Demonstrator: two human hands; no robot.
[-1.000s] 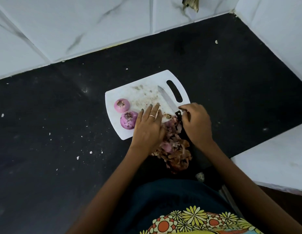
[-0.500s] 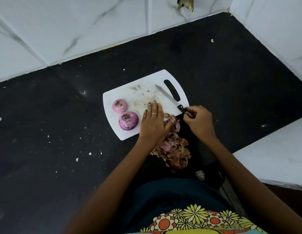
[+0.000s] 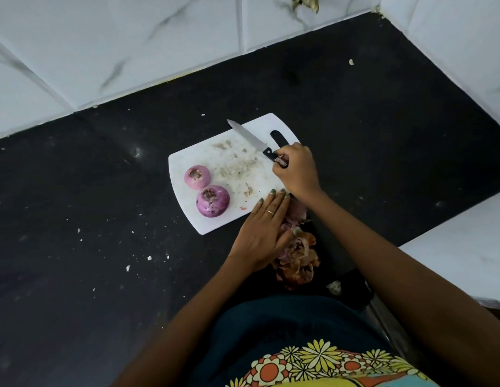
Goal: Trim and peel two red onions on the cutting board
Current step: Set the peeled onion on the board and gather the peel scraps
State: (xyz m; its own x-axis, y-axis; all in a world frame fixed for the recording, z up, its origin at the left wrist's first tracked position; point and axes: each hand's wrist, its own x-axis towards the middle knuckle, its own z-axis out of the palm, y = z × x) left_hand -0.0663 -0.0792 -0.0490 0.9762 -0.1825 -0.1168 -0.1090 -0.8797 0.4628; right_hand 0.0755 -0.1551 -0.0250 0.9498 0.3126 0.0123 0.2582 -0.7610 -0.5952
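A black desk (image 3: 75, 247), flecked with pale crumbs, fills most of the view, with white marble-veined wall tiles (image 3: 117, 46) rising behind it and to the right. A white cutting board (image 3: 215, 152) lies on the desk near its middle, its handle slot toward the far right corner and its surface smeared with brownish bits. The person's dark top with a flowered print (image 3: 313, 364) shows at the bottom edge.

A heap of onion skins (image 3: 297, 261), brown and pink, sits on the desk just off the board's near right edge. The left hand (image 3: 264, 233) lies flat with straight fingers together, its fingertips on the board's near right edge and its palm against the skins; a ring shows on one finger. The right hand (image 3: 297, 171) is curled tight round the black handle of a knife (image 3: 250, 138), whose blade points away to the far left over the board's far edge, the tip just past the board.

Two peeled red onions stand on the board's left part, cut ends up. The nearer onion (image 3: 213, 201) is larger and deeper purple; the farther onion (image 3: 197, 177) is paler pink. The two touch or nearly touch, well apart from both hands
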